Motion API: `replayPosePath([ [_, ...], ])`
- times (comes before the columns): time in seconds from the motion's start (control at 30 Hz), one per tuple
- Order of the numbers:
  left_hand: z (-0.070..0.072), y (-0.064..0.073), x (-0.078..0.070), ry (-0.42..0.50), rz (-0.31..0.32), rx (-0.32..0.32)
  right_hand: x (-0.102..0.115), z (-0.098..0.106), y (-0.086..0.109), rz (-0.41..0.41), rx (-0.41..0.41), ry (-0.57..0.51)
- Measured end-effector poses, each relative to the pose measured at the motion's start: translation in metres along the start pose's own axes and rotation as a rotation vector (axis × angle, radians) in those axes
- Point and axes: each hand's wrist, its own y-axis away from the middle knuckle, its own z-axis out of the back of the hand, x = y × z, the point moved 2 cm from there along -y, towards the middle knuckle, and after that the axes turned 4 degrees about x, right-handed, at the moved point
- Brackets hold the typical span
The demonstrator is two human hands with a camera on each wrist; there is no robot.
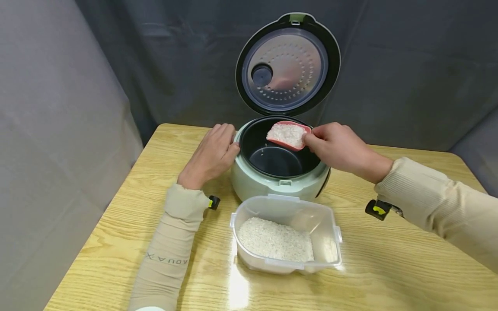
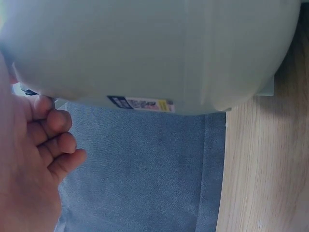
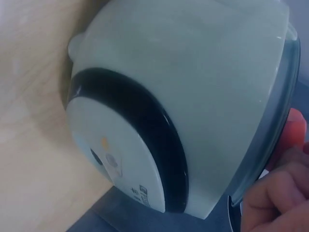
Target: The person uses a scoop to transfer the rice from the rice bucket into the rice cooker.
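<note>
My right hand [image 1: 342,147] pinches the end of a pink scoop [image 1: 277,141] heaped with white rice [image 1: 289,133]. That scoop is over the open pot [image 1: 272,162] of a pale green rice cooker [image 1: 256,188]; a few grains lie inside. My left hand [image 1: 214,153] holds the cooker's left rim, its fingers [image 2: 58,121] curled by the outer wall in the left wrist view. In front stands a clear plastic container [image 1: 323,250] with rice [image 1: 274,239] on its left side. The right wrist view shows the cooker's front panel [image 3: 116,150] and part of the scoop [image 3: 292,130].
The cooker's lid [image 1: 288,65] stands upright behind the pot. Everything rests on a wooden table [image 1: 132,207]. Grey cloth [image 1: 186,65] hangs behind the table, with more on both sides.
</note>
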Motion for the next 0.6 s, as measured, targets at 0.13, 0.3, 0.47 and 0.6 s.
replayPosePath([
  [0.13, 0.0008, 0.0009, -0.0002, -0.003, 0.005, 0.006, 0.0005, -0.0018, -0.0022, 0.012, -0.023, 0.055],
  [0.3, 0.0014, 0.0014, 0.0, -0.009, 0.0, 0.005, 0.0011, -0.004, -0.002, 0.048, -0.064, 0.117],
  [0.47, 0.0011, 0.0016, 0.0007, -0.005, 0.004, 0.006, 0.0029, -0.0045, -0.0004, 0.079, -0.107, 0.185],
  [0.6, 0.001, 0.0021, 0.0003, -0.007, -0.005, -0.006, 0.0039, -0.0056, 0.0024, 0.141, -0.185, 0.278],
])
